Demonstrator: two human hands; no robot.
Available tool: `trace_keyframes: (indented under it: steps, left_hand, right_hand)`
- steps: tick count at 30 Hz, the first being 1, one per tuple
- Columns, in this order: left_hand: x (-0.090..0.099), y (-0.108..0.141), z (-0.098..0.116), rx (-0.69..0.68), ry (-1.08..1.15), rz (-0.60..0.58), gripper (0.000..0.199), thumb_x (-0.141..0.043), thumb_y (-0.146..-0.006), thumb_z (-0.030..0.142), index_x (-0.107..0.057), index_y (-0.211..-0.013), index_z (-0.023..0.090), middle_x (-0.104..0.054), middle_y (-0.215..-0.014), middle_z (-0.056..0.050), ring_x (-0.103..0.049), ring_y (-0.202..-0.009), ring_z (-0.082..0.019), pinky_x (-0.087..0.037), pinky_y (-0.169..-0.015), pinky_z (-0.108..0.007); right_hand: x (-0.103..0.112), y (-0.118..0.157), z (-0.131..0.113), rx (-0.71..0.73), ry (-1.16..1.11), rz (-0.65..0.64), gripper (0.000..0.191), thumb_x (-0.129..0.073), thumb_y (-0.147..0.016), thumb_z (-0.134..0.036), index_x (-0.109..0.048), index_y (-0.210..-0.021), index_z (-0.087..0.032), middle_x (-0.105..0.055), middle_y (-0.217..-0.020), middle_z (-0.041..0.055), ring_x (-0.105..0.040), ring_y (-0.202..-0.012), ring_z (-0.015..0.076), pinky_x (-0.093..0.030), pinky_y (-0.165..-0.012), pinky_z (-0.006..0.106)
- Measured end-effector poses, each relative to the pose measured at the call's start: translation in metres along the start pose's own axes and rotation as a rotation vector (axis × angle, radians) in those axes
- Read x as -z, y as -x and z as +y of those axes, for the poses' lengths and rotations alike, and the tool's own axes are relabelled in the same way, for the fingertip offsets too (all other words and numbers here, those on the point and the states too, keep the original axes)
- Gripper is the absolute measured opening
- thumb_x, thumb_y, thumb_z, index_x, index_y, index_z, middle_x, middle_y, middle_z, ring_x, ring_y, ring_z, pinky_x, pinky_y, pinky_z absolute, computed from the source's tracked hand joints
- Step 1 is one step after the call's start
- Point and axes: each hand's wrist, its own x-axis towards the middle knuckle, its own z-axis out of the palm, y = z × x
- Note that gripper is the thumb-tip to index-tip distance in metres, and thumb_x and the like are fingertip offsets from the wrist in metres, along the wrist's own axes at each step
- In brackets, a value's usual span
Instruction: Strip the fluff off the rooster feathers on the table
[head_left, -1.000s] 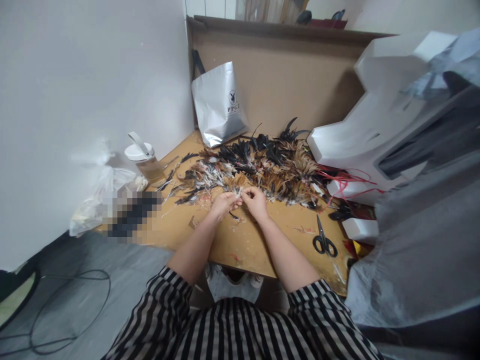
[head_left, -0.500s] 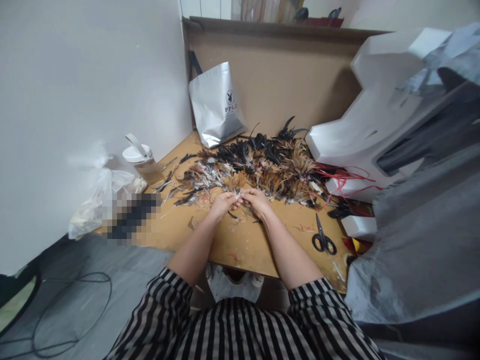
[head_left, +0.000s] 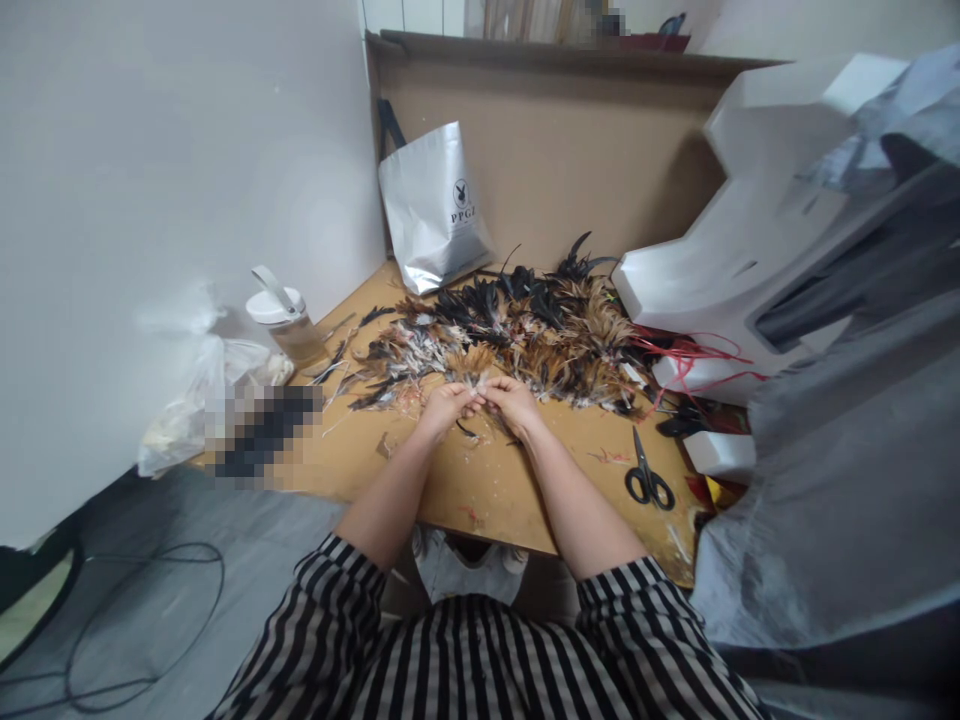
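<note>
Fingertips of my left hand and my right hand meet near the table's middle, both closed in a pinch. Between them they hold the pale base of a brown feather bunch, its tips fanned away from me. Just beyond lies a wide pile of black, brown and whitish feathers, some tied in bunches. A dark loose feather rests below my hands. What sits right between the fingertips is too small to make out.
Black-handled scissors lie on the wooden table at right. Red strings trail over white foam. At left stand a lidded bottle and a plastic bag. A silver bag leans against the cardboard at the back.
Almost nothing differs. Both hands stay pinched at the same feather bunch, with only a slight shift of the fingers and of the camera.
</note>
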Motion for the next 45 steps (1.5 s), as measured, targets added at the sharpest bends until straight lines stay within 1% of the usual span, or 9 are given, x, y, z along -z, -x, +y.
trace_keyframes:
  steps: [6, 12, 18, 23, 29, 35, 41, 43, 45]
  left_hand:
    - [-0.0007, 0.003, 0.0043, 0.029, 0.015, -0.068, 0.028, -0.071, -0.059, 0.036, -0.064, -0.068, 0.01, -0.062, -0.059, -0.005, -0.05, -0.048, -0.007, -0.037, -0.048, -0.019]
    - [0.003, 0.0031, 0.0017, 0.065, 0.093, -0.131, 0.027, -0.071, -0.061, 0.033, -0.065, -0.071, 0.009, -0.064, -0.065, -0.006, -0.053, -0.052, -0.007, -0.04, -0.052, -0.019]
    - [0.0046, 0.0008, -0.0023, 0.104, 0.108, -0.114, 0.024, -0.073, -0.06, 0.028, -0.065, -0.073, 0.009, -0.065, -0.068, -0.007, -0.054, -0.056, -0.007, -0.042, -0.055, -0.019]
    - [0.0034, 0.0026, 0.0009, 0.124, 0.119, -0.098, 0.024, -0.075, -0.057, 0.027, -0.064, -0.069, 0.01, -0.063, -0.066, -0.005, -0.053, -0.054, -0.005, -0.042, -0.055, -0.017]
    - [0.0008, 0.0031, 0.0029, 0.093, 0.024, -0.072, 0.027, -0.075, -0.056, 0.032, -0.062, -0.063, 0.01, -0.061, -0.061, -0.005, -0.05, -0.05, -0.005, -0.039, -0.049, -0.017]
    - [-0.0002, 0.0025, 0.0012, 0.1, 0.019, -0.051, 0.03, -0.074, -0.056, 0.036, -0.066, -0.07, 0.011, -0.066, -0.069, -0.008, -0.055, -0.057, -0.008, -0.041, -0.052, -0.018]
    - [0.0012, 0.0011, -0.0009, 0.08, -0.014, -0.07, 0.028, -0.073, -0.058, 0.037, -0.064, -0.064, 0.011, -0.062, -0.06, -0.005, -0.05, -0.049, -0.006, -0.037, -0.047, -0.017]
    - [0.0019, 0.0009, -0.0001, 0.062, -0.034, -0.054, 0.029, -0.072, -0.058, 0.038, -0.063, -0.063, 0.011, -0.06, -0.058, -0.004, -0.048, -0.047, -0.005, -0.036, -0.046, -0.018]
    - [0.0033, 0.0003, 0.0017, 0.035, -0.014, -0.009, 0.029, -0.072, -0.058, 0.038, -0.063, -0.065, 0.011, -0.061, -0.06, -0.004, -0.048, -0.048, -0.006, -0.036, -0.046, -0.018]
  right_hand:
    - [0.0052, -0.0008, -0.0021, -0.137, -0.099, -0.098, 0.03, -0.077, -0.045, -0.028, -0.057, -0.064, -0.014, -0.058, -0.051, -0.001, -0.045, -0.043, 0.0059, -0.027, -0.042, 0.018]
    - [0.0083, -0.0016, -0.0029, -0.113, -0.095, -0.082, 0.028, -0.076, -0.046, -0.026, -0.056, -0.061, -0.015, -0.055, -0.047, -0.0029, -0.043, -0.041, 0.0057, -0.026, -0.041, 0.018]
    - [0.0077, 0.0003, -0.006, -0.022, 0.018, -0.046, 0.026, -0.075, -0.047, -0.03, -0.057, -0.057, -0.016, -0.053, -0.044, -0.0034, -0.04, -0.04, 0.0063, -0.026, -0.041, 0.02]
    - [0.0083, 0.0013, -0.0075, -0.034, 0.041, -0.07, 0.027, -0.075, -0.047, -0.033, -0.058, -0.058, -0.015, -0.053, -0.045, -0.0027, -0.039, -0.04, 0.0061, -0.025, -0.041, 0.02]
    - [0.0064, 0.0032, -0.0098, 0.02, 0.059, -0.037, 0.026, -0.073, -0.05, -0.035, -0.056, -0.057, -0.016, -0.046, -0.041, -0.0053, -0.034, -0.038, 0.0058, -0.022, -0.041, 0.021]
    - [0.0026, 0.003, -0.0086, 0.034, 0.071, 0.025, 0.027, -0.073, -0.049, -0.036, -0.055, -0.056, -0.017, -0.046, -0.042, -0.0061, -0.033, -0.038, 0.0054, -0.022, -0.041, 0.021]
    - [0.001, 0.0019, -0.0038, 0.056, 0.08, 0.022, 0.025, -0.072, -0.051, -0.035, -0.056, -0.057, -0.016, -0.047, -0.044, -0.0058, -0.034, -0.04, 0.0052, -0.023, -0.042, 0.021]
    - [0.0017, 0.0011, -0.0038, 0.058, 0.08, 0.028, 0.025, -0.072, -0.052, -0.036, -0.057, -0.058, -0.016, -0.046, -0.043, -0.0061, -0.033, -0.039, 0.0052, -0.022, -0.041, 0.021]
    - [0.0038, -0.0004, -0.0049, 0.06, 0.056, 0.066, 0.026, -0.07, -0.054, -0.038, -0.056, -0.06, -0.017, -0.043, -0.042, -0.0067, -0.032, -0.038, 0.0053, -0.022, -0.04, 0.021]
